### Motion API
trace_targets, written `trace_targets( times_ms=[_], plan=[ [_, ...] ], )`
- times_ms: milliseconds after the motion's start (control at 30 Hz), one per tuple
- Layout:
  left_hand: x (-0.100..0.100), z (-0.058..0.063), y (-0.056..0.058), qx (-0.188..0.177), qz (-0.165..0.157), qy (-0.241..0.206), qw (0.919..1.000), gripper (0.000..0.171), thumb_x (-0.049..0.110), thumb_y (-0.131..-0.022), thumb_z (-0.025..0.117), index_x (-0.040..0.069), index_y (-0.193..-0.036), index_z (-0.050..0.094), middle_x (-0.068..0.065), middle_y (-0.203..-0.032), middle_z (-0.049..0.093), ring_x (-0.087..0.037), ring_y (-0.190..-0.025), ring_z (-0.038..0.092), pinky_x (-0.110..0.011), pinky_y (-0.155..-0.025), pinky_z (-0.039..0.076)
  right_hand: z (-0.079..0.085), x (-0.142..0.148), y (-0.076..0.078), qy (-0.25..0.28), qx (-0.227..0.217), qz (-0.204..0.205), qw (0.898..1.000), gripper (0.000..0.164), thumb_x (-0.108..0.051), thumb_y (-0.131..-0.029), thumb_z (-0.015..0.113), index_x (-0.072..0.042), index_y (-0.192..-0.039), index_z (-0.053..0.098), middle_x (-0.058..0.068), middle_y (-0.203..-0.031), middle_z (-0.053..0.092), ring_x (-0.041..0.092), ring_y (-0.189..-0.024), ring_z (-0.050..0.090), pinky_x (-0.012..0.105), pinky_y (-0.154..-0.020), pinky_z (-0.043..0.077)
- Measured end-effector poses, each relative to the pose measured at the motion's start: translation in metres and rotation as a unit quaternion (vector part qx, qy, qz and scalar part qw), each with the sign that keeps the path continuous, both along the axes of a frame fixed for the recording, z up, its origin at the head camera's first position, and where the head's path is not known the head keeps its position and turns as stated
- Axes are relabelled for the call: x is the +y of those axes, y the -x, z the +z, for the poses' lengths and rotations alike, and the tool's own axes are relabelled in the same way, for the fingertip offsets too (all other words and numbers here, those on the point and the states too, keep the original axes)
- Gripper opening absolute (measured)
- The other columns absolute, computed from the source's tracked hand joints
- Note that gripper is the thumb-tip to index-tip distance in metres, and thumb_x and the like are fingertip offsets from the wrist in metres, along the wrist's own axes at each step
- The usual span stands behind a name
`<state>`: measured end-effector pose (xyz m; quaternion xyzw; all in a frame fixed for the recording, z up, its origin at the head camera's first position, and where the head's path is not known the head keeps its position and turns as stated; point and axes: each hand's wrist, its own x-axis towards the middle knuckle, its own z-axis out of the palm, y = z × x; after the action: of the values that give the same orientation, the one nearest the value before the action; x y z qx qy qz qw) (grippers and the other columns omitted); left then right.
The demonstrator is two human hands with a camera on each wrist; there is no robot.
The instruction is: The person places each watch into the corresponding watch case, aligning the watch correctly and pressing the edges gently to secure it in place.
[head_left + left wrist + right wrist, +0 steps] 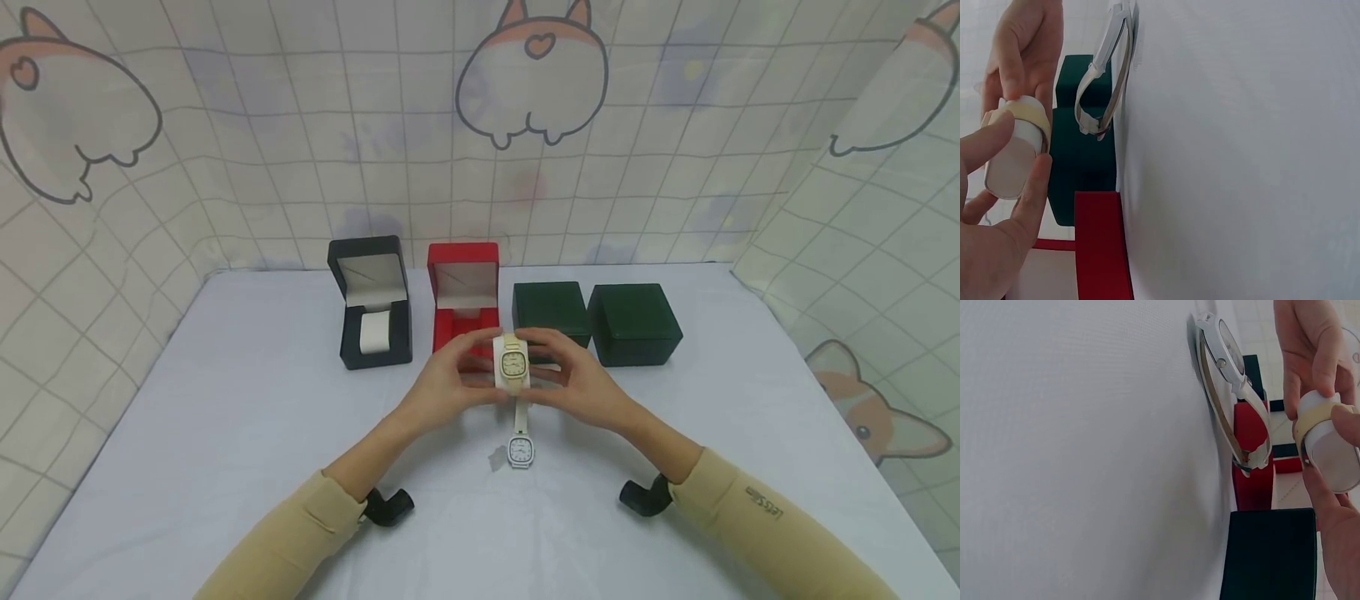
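Soft, even light falls on the worktop, leaving only faint shadows below the left hand and right hand; both wrist views look dimmer, the green box nearly black.

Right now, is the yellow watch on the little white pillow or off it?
On: the yellow watch has its strap around the white watch cushion.
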<state>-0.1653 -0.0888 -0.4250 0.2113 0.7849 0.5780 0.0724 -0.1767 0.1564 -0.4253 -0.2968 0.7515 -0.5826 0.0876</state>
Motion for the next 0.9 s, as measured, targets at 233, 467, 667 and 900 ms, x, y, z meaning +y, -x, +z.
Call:
trace_targets(
  times_ms=[233, 467, 667, 900],
  plan=[
    [-0.002, 0.003, 0.001, 0.015, -0.011, 0.004, 0.9998, 0.082, 0.005, -0.083, 0.086, 0.022, -0.153, 0.047, -0.003, -0.141, 0.049, -0.023, -0.12, 0.059, -0.031, -0.09, 0.057, -0.002, 0.0, 0.001, 0.001, -0.008, 0.002, 1.0, 0.077, 0.003, -0.085, 0.082, -0.012, -0.152, 0.046, 0.003, -0.151, 0.046, 0.028, -0.133, 0.05, 0.034, -0.104, 0.049],
    [-0.004, 0.006, 0.001, 0.053, 0.003, 0.043, 0.9977, 0.08, 0.006, -0.081, 0.088, 0.021, -0.15, 0.051, 0.0, -0.138, 0.052, -0.02, -0.117, 0.06, -0.029, -0.087, 0.058, -0.001, -0.002, 0.001, 0.015, -0.008, 0.003, 1.0, 0.078, 0.003, -0.085, 0.081, -0.011, -0.153, 0.046, 0.004, -0.153, 0.045, 0.029, -0.135, 0.05, 0.034, -0.103, 0.049],
    [-0.008, 0.005, 0.004, 0.053, 0.012, 0.046, 0.9975, 0.08, 0.005, -0.08, 0.089, 0.017, -0.15, 0.051, 0.0, -0.138, 0.053, -0.021, -0.116, 0.061, -0.032, -0.087, 0.059, 0.001, -0.003, 0.002, 0.012, -0.003, 0.003, 1.0, 0.08, 0.005, -0.085, 0.081, -0.007, -0.155, 0.043, 0.007, -0.155, 0.044, 0.028, -0.138, 0.049, 0.037, -0.104, 0.049],
    [-0.018, 0.007, 0.011, 0.041, 0.024, 0.048, 0.9977, 0.08, 0.009, -0.08, 0.09, 0.019, -0.15, 0.052, 0.0, -0.133, 0.056, -0.021, -0.111, 0.064, -0.03, -0.086, 0.059, 0.005, -0.001, 0.0, -0.009, 0.014, 0.0, 1.0, 0.079, 0.003, -0.085, 0.082, -0.002, -0.153, 0.042, 0.015, -0.154, 0.044, 0.04, -0.138, 0.047, 0.05, -0.103, 0.049]
  ],
)
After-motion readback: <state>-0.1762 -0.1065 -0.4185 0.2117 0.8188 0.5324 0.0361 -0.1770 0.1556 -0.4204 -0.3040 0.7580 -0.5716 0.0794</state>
